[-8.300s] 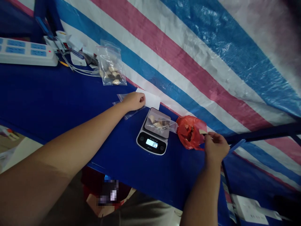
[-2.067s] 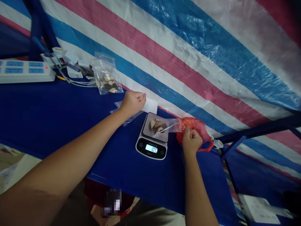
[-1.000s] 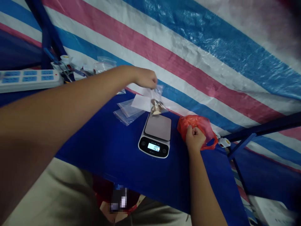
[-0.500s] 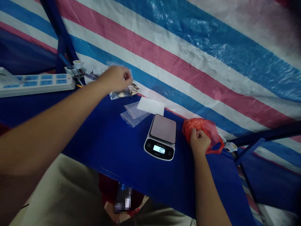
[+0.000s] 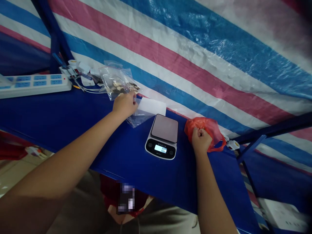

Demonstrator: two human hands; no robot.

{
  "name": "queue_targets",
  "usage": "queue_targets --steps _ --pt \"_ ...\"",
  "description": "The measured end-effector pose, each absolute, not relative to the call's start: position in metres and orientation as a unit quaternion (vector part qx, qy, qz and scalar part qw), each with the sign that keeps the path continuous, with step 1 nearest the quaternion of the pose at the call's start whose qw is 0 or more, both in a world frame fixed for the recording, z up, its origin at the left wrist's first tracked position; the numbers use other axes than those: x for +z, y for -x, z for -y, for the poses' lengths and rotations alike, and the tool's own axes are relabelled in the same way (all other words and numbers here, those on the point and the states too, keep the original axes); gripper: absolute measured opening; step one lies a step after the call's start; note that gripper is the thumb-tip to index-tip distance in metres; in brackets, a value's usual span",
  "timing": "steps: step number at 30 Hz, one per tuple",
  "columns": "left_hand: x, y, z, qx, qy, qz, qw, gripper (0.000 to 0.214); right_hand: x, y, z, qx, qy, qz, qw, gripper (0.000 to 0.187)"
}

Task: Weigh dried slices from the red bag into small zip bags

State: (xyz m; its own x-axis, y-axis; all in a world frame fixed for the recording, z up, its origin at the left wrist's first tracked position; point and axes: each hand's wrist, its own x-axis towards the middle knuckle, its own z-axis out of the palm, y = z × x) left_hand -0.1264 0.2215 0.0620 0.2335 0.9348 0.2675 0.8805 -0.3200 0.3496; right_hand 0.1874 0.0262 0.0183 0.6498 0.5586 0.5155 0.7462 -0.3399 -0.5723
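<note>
The pouch that sat on the scale a moment ago now lies among the filled zip bags (image 5: pixel 117 83) of pale and brown pieces, just beyond the left hand (image 5: pixel 125 104). Its fingers curl onto the empty clear bags (image 5: pixel 137 120), grip unclear. The scale (image 5: pixel 162 136), its pan bare, reads zero. The right hand (image 5: pixel 200 140) is fisted on the red bag (image 5: pixel 210 129), contents hidden.

Digital scale (image 5: pixel 164 129) on blue bench (image 5: pixel 60 113), platform bare, display reads 0.0. White power strip (image 5: pixel 34 85) far left, red light on. White chargers and cables (image 5: pixel 81 74) just beside it. Zip bags of brown pieces (image 5: pixel 116 83) lean against striped tarp (image 5: pixel 195 48). Second white power strip (image 5: pixel 280 217) lower right.
</note>
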Motion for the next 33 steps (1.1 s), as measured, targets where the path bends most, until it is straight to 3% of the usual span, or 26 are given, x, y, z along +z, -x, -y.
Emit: queue_targets --steps 8,17,25,29,33 --pt "0.049 0.103 -0.226 0.134 -0.772 -0.614 0.090 0.041 0.018 -0.188 -0.026 -0.108 0.808 0.406 0.413 0.047" --pt "0.025 0.111 -0.243 0.392 -0.750 -0.510 0.156 0.028 0.021 -0.184 -0.028 -0.106 0.805 0.409 0.417 0.047" --pt "0.073 0.088 -0.238 0.479 -0.748 -0.438 0.140 0.025 0.022 -0.183 -0.028 -0.108 0.798 0.415 0.424 0.046" --pt "0.098 0.051 -0.202 0.479 -0.806 -0.328 0.115 0.029 0.033 -0.168 -0.026 -0.099 0.754 0.419 0.496 0.042" --pt "0.080 0.016 -0.147 0.428 -0.888 -0.154 0.069 0.029 0.043 -0.136 -0.024 0.115 0.626 0.450 0.626 0.029"
